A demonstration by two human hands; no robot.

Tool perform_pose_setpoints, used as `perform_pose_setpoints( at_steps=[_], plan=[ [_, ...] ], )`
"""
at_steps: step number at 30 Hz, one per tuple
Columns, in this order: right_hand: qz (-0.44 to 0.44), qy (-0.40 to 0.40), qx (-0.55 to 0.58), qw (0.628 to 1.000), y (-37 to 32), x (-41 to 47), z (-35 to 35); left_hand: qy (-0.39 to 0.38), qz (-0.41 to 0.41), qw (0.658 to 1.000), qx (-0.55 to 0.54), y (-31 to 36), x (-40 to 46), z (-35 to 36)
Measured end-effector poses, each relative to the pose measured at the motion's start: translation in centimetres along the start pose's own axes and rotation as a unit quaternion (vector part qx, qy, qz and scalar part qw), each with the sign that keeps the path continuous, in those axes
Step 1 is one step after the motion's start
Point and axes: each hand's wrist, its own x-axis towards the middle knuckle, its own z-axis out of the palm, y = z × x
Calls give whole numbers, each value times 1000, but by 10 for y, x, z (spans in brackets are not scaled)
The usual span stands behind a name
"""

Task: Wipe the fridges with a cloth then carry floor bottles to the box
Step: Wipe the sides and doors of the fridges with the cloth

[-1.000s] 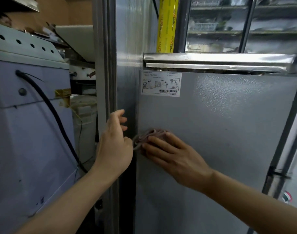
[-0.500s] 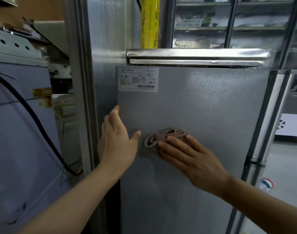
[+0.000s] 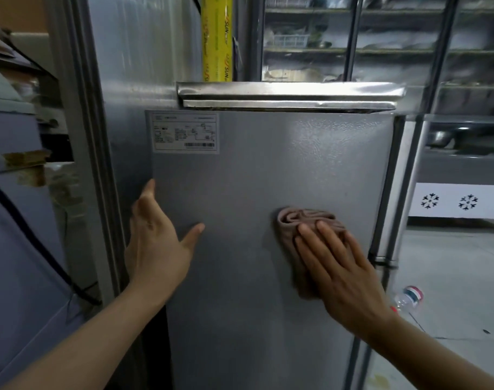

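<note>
Fridge door: a grey, pebbled metal door fills the middle of the view, standing upright and closed.
Handle: a long shiny steel bar runs across the top edge of the door.
Label: a white rating sticker with a barcode sits in the door's upper left corner.
Cloth: a bunched pinkish-brown cloth lies flat against the door's right half, about mid-height, partly covered by fingers.
Right hand: the right hand presses the cloth onto the door with straight, spread fingers; nothing is pinched or curled round.
Left hand: the left hand is spread, fingers straight and thumb out, resting at the door's left edge; it holds nothing.
Gap between hands: the two hands are well apart, with bare door surface between them.
Bottle: a clear plastic bottle with a red, white and blue label lies on the pale floor, to the right of the fridge and just past the right wrist.
Yellow roll: a yellow wrapped roll stands upright above the handle's left end.
Shelves: glass-fronted shelves with baskets and dishes show above the door.
Cable: a black cable slants down the pale blue cabinet on the left.
Snowflake panel: a white panel with black snowflakes stands at far right.
</note>
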Motion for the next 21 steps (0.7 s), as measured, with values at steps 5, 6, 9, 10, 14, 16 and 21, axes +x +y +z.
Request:
perform_pose_setpoints(
  at_steps=[5, 6, 9, 10, 14, 16, 21],
  plan=[
    [204, 104, -1, 973, 57, 63, -16, 5, -9, 1000, 2, 0, -1, 2],
    [215, 120, 2, 969, 64, 68, -16, 4, -11, 1000, 3, 0, -1, 2],
    [194, 138, 5, 971, 56, 48, -8, 1, -17, 1000, 3, 1, 0, 2],
    [190, 122, 10, 974, 46, 31, -3, -1, -19, 1000, 4, 2, 0, 2],
    [158, 32, 19, 987, 23, -25, 2, -1, -22, 1000, 10, 4, -1, 1],
    [159, 45, 1, 986, 37, -12, -4, -2, -24, 1000, 9, 4, -1, 0],
    [265, 121, -21, 956, 90, 68, -31, 0, -25, 1000, 7, 2, -1, 1]
  ],
)
